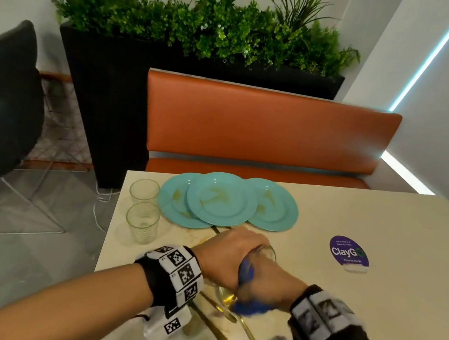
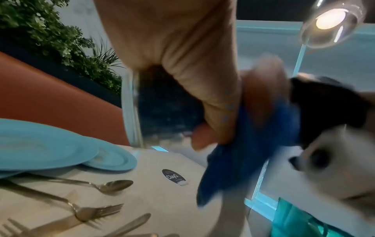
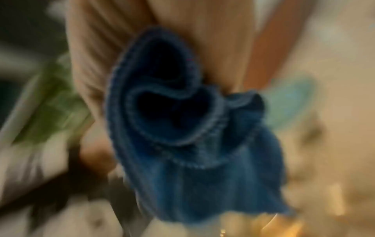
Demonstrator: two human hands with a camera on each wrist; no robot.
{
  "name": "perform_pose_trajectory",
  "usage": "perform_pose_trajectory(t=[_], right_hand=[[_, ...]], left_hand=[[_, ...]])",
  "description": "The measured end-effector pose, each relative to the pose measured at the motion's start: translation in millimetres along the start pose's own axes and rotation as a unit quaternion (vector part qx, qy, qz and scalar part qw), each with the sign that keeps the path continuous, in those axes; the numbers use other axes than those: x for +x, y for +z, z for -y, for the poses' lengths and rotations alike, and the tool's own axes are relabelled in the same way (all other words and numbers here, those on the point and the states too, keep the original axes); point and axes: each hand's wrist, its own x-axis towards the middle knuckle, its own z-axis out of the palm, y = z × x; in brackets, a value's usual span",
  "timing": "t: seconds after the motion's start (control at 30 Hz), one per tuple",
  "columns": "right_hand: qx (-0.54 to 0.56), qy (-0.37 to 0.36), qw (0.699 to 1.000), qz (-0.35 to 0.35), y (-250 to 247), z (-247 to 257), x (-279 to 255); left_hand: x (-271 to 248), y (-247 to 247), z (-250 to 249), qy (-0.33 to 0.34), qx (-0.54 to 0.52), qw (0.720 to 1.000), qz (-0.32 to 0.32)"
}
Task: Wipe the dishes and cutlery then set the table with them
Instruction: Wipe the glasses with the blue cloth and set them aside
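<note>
We find the left hand (image 1: 227, 253) gripping a clear drinking glass (image 2: 138, 112) near centre while the right hand (image 1: 270, 286) works a crumpled blue cloth (image 2: 239, 160) inside it. Three stained turquoise plates (image 1: 222, 198), far, remain unwiped; nothing is set.

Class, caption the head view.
Left hand holds a glass while right hand wipes it with blue cloth.

L hand (image 1: 229, 253) fingers curled; R hand (image 1: 273, 286) fingers clenched.
</note>
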Motion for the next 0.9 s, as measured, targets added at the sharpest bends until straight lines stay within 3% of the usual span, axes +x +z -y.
perform_pose_trajectory(t=[0.03, 0.07, 0.1, 0.17, 0.2, 0.27, 0.3, 0.33, 0.37, 0.4, 0.43, 0.47, 0.53, 0.57, 0.63, 0.67, 0.77, 0.83, 0.9], right_hand=[[-0.19, 0.025, 0.98, 0.045, 3, 0, 0], [-0.307, 0.026, 0.95, 0.056, 5, 3, -2], [-0.351, 0.013, 0.935, 0.055, 6, 5, -3], [-0.346, 0.008, 0.936, 0.063, 4, 10, -4], [-0.28, 0.005, 0.958, 0.062, 0, 12, -5], [0.006, -0.006, 1.0, 0.029, -7, 4, 0], [0.202, -0.001, 0.979, 0.017, -9, 4, 0], [0.389, -0.001, 0.921, 0.022, -9, 2, 4], [0.519, -0.015, 0.854, 0.033, -9, -1, 8], [0.563, -0.021, 0.826, 0.03, -9, -1, 11], [0.541, -0.02, 0.841, 0.011, -10, 0, 14], [0.468, -0.007, 0.884, -0.003, -9, -1, 18], [0.158, 0.003, 0.987, 0.021, -5, 4, 20], [-0.014, 0.015, 0.998, 0.057, -1, 4, 23], [-0.217, 0.034, 0.971, 0.096, 7, 7, 24], [-0.235, 0.042, 0.965, 0.106, 13, 10, 25], [-0.132, 0.027, 0.986, 0.101, 22, 13, 28], [0.056, 0.036, 0.995, 0.081, 29, 12, 35], [0.267, 0.07, 0.96, 0.054, 37, 14, 41]], left_hand=[[0, -3, -1, -0.029, -0.022, 0.998, 0.058], [-1, -4, -2, -0.05, -0.038, 0.993, 0.097], [0, -4, -2, -0.063, -0.051, 0.99, 0.114], [0, -4, 1, -0.078, -0.07, 0.989, 0.105], [-2, -4, 2, -0.076, -0.069, 0.991, 0.084], [-7, 0, 3, -0.045, -0.011, 0.999, 0.022], [-9, 3, 3, -0.021, 0.031, 0.999, -0.03], [-11, 8, 4, 0.001, 0.067, 0.993, -0.098], [-12, 12, 5, 0.013, 0.088, 0.983, -0.157], [-14, 14, 6, 0.02, 0.1, 0.975, -0.197], [-14, 15, 9, 0.023, 0.115, 0.968, -0.221], [-16, 12, 10, 0.013, 0.105, 0.974, -0.199], [-23, 2, 12, -0.041, 0.028, 0.995, -0.088], [-27, -1, 12, -0.076, -0.024, 0.996, -0.035], [-34, -2, 9, -0.124, -0.079, 0.989, 0.026], [-38, -1, 10, -0.137, -0.087, 0.986, 0.026], [-54, 16, 16, -0.156, -0.086, 0.984, -0.021], [-67, 30, 25, -0.165, -0.079, 0.981, -0.066], [-81, 39, 37, -0.196, -0.08, 0.972, -0.1]])
